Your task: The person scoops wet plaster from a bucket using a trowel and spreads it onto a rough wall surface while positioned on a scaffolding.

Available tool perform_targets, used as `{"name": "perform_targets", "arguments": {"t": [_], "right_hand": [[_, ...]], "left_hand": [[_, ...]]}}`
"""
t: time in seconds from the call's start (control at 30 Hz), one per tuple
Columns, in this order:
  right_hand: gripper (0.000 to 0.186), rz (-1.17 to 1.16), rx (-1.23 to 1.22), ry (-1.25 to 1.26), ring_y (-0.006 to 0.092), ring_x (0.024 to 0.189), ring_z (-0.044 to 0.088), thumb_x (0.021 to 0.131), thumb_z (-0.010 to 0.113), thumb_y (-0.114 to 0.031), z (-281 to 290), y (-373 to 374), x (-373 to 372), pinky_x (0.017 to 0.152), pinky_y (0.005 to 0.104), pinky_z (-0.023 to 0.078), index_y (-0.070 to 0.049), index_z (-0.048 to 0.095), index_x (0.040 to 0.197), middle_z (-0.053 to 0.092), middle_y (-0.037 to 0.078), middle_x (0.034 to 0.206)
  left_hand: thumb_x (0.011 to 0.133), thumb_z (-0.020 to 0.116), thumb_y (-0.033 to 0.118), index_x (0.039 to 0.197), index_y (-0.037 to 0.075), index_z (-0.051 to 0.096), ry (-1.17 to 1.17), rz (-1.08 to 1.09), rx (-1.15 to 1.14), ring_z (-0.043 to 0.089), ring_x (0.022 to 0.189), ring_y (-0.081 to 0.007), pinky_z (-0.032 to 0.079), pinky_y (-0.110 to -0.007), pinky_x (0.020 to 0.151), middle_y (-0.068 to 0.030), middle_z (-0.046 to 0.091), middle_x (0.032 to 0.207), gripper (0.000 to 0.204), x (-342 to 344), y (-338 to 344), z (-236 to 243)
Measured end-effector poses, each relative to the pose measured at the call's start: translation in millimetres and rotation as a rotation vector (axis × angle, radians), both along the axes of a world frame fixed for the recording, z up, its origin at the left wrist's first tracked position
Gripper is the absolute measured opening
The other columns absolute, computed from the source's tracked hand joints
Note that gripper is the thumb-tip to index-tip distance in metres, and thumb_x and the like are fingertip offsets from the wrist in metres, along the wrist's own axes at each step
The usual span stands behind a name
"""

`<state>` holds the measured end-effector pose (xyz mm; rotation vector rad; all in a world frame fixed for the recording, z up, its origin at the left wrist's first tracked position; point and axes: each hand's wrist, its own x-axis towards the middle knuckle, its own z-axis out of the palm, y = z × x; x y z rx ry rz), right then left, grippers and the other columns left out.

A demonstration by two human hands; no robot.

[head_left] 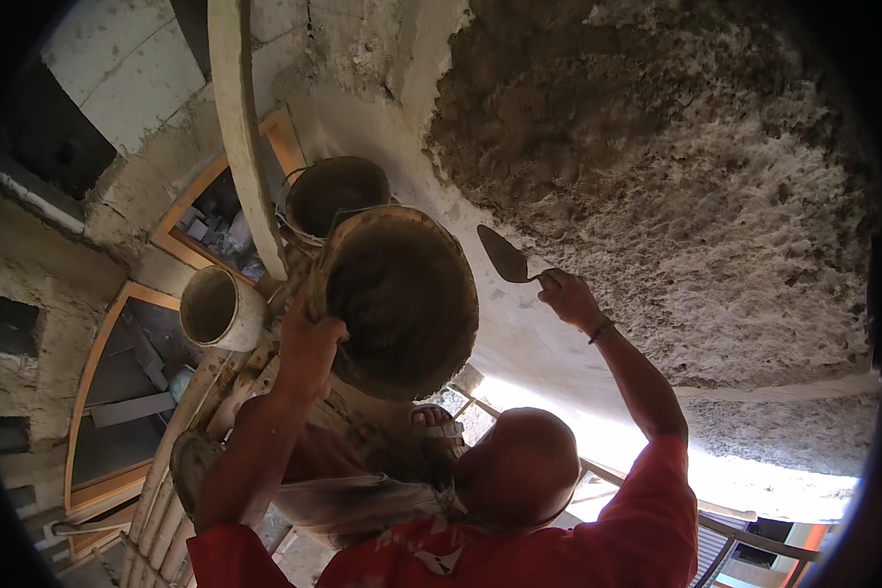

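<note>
Left hand (309,348) is clamped onto the rim of a big round bucket (453,257), right at its near left side, fingers hooked around the edge; the bucket sits mid-view with its mouth facing up at the camera, and there's dark, wet-looking mud (392,304) inside; right hand (568,299) has a firm grip on the handle of a small trowel (503,257), with a dark band (600,331) around that wrist; the trowel is just right of the bucket, clear of its rim, blade aimed up and left, close to the wall (745,265), though I can't tell if the metal actually touches it; the wall is pretty rough, with a dark, damp-looking patch up top and a paler, crumbly stretch lower down; a second bucket (378,178) is tucked just behind the big one, and a smaller pale pail (247,323) is off to the left; there's a long curved pole (230,118) coming down from the top edge, some wooden frames (88,392) farther left, and a sandalled foot (436,426) just below the big bucket; both sleeves are red.
</note>
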<state>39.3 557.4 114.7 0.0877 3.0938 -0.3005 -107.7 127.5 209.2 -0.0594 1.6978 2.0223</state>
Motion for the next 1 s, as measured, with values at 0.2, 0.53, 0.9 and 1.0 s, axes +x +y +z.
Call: {"name": "perform_targets", "arguments": {"t": [0.2,0.53,0.9,1.0], "right_hand": [[0.019,0.225,0.536,-0.011,0.0226,0.104,0.063,0.089,0.059,-0.025,-39,65,-35,0.081,0.0391,0.056,-0.011,0.071,0.096,0.063,0.003,0.116],[0.027,-0.140,0.186,0.077,0.0351,0.097,0.066,0.086,0.065,-0.021,141,37,-37,0.086,0.0435,0.055,-0.005,0.065,0.109,0.065,0.013,0.114],[0.032,-0.120,0.253,0.363,0.0316,0.085,0.071,0.086,0.067,-0.018,243,3,-25,0.075,0.0394,0.059,-0.001,0.063,0.112,0.069,0.018,0.103],[0.032,-0.106,0.172,0.434,0.0279,0.083,0.071,0.086,0.069,-0.018,284,-19,-18,0.072,0.0363,0.059,0.001,0.063,0.111,0.070,0.017,0.098]], "left_hand": [[0.069,0.053,-0.008,0.129,-0.004,0.052,-0.029,0.017,0.014,0.061,0.083,-0.0163,0.050,-0.028,0.074,-0.0085,0.064,0.100,0.060,5,-5,4],[0.069,0.053,-0.010,0.131,-0.004,0.052,-0.039,-0.032,0.001,0.060,0.090,-0.0175,0.050,-0.029,0.077,-0.0091,0.063,0.105,0.062,2,-10,-8],[0.071,0.053,-0.008,0.133,-0.004,0.051,-0.038,-0.089,0.026,0.061,0.098,-0.0215,0.050,-0.032,0.084,-0.0125,0.062,0.112,0.062,1,-3,7],[0.071,0.053,-0.008,0.131,-0.004,0.051,-0.018,-0.094,0.028,0.061,0.097,-0.0213,0.050,-0.033,0.083,-0.0123,0.063,0.111,0.060,4,2,5]]}}
